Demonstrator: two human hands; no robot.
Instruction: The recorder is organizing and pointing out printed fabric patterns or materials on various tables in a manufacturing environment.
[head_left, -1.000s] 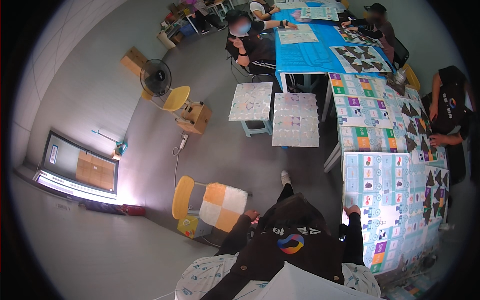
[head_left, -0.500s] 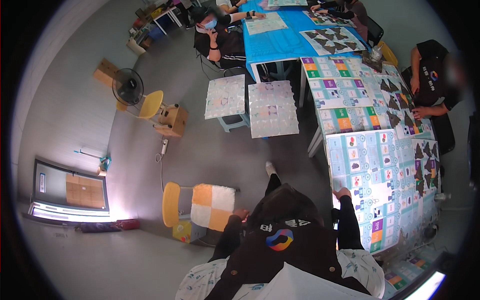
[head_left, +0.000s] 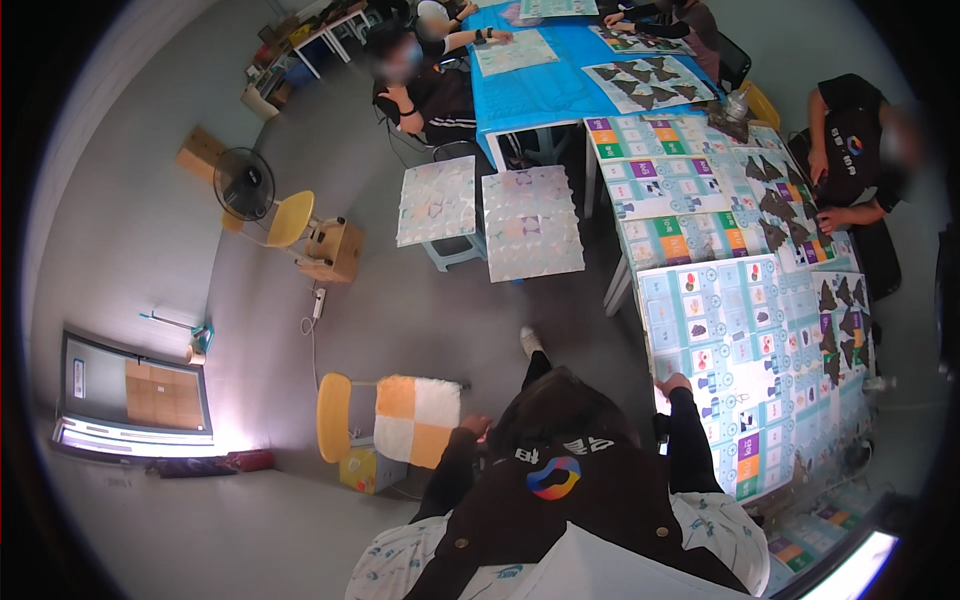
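My left hand (head_left: 477,425) hangs beside my hip, close to the chair with an orange and white checked cushion (head_left: 436,400). Its fingers are small and partly turned away, and I make out nothing held in it. At the near left edge of the long table, my right hand (head_left: 674,384) rests on the border of a large printed sheet (head_left: 710,345) with small pictures of fruit and blue train shapes. Whether its fingers lie flat or curl over the edge is unclear.
Ahead, two pale sheets (head_left: 437,200) (head_left: 533,222) lie on stools. Co-workers sit round the blue-covered table (head_left: 530,95) and on the right, at sheets with dark pieces (head_left: 648,80). A fan (head_left: 243,184), yellow chair (head_left: 292,218) and cardboard box (head_left: 333,252) stand left.
The whole view has shifted slightly, so the tables and chairs sit a little further left. My hands keep about the same places, the right one still at the table edge.
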